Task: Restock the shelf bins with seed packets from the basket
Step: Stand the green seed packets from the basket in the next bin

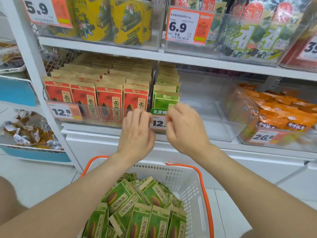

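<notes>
Head: left hand, right hand outstretched

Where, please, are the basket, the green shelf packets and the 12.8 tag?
basket (178, 176): head view, on its bare white back wall.
green shelf packets (165, 100): head view, on the front packet's face.
12.8 tag (61, 112): head view, on the printed number.

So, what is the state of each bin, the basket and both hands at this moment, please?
Red packet bin: full to the front.
Green packet bin: mostly empty, one row of green seed packets at its left.
Orange packet bin: partly filled.
Basket: heaped with more green seed packets.
Left hand: fingers curled at the price tag, grip unclear.
Right hand: same, at the tag's other edge.
</notes>
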Demonstrator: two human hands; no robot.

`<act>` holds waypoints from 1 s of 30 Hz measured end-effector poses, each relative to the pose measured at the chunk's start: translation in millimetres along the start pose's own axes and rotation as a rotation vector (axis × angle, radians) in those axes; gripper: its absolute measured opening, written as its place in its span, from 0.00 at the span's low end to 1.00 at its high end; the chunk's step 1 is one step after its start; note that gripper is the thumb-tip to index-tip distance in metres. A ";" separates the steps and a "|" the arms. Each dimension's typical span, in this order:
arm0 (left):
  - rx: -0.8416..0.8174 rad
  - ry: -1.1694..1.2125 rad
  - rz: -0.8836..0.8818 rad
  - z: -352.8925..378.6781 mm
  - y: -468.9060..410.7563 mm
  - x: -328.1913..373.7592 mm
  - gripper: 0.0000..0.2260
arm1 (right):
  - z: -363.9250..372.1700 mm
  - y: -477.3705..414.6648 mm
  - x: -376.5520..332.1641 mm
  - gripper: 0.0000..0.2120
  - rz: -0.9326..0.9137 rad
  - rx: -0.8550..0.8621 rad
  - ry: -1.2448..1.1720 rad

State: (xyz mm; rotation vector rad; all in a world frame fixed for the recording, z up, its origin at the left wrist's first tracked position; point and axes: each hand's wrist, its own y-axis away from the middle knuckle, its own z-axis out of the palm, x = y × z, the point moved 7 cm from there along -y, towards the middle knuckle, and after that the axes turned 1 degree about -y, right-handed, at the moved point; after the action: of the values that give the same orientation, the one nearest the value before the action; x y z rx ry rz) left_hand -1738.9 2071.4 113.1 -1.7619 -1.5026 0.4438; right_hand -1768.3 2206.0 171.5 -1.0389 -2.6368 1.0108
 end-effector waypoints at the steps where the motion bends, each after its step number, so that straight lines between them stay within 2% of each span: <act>1: -0.082 0.001 0.019 9.2 8.3 -1.8 0.08 | 8.4 7.8 -8.6 0.07 -0.036 -0.100 0.040; 3: -0.344 -0.015 -0.001 35.1 33.3 -7.5 0.06 | 30.5 26.8 -19.9 0.07 -0.037 -0.387 0.103; 5: -0.698 -0.049 -0.073 62.6 70.0 -13.7 0.06 | 55.7 52.0 -24.1 0.09 -0.053 -0.696 0.146; 8: -1.236 -0.081 -0.069 90.6 135.3 -17.7 0.07 | 88.4 102.1 -18.9 0.09 -0.013 -1.150 0.136; 9: -1.379 -0.078 -0.073 95.5 157.8 -19.4 0.09 | 96.2 118.3 -14.6 0.08 0.017 -1.267 0.140; 11: -1.555 -0.073 -0.097 103.0 199.1 -23.9 0.12 | 106.6 141.4 -5.1 0.12 0.056 -1.415 0.187; 15: -1.659 -0.077 -0.078 114.3 260.6 -22.2 0.33 | 111.6 144.9 -2.9 0.16 0.073 -1.354 0.173; 17: -1.652 -0.069 -0.036 116.4 271.8 -15.9 0.37 | 112.8 142.4 -4.0 0.19 0.074 -1.314 0.140; 20: -1.635 -0.074 -0.062 116.9 274.1 -11.6 0.40 | 115.9 145.1 -5.8 0.19 0.054 -1.311 0.123; 22: -1.609 -0.078 -0.095 117.3 271.6 -8.8 0.37 | 116.4 147.3 -7.0 0.20 0.038 -1.319 0.125; 25: -1.552 -0.096 -0.031 119.5 264.4 -1.2 0.18 | 110.0 147.7 -8.7 0.20 0.025 -1.341 0.138; 27: -1.589 -0.096 0.025 120.2 262.9 7.2 0.07 | 105.9 145.3 -7.3 0.20 0.047 -1.347 0.124; 30: -1.596 0.109 -0.043 120.6 248.4 21.9 0.06 | 96.6 137.8 -4.7 0.18 0.074 -1.391 0.107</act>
State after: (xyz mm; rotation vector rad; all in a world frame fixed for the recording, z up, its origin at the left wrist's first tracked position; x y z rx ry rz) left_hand -1647.7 2127.5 -142.4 -2.7094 -1.9090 -1.2311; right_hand -1721.4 2224.9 11.0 -1.2162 -3.0010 -1.0981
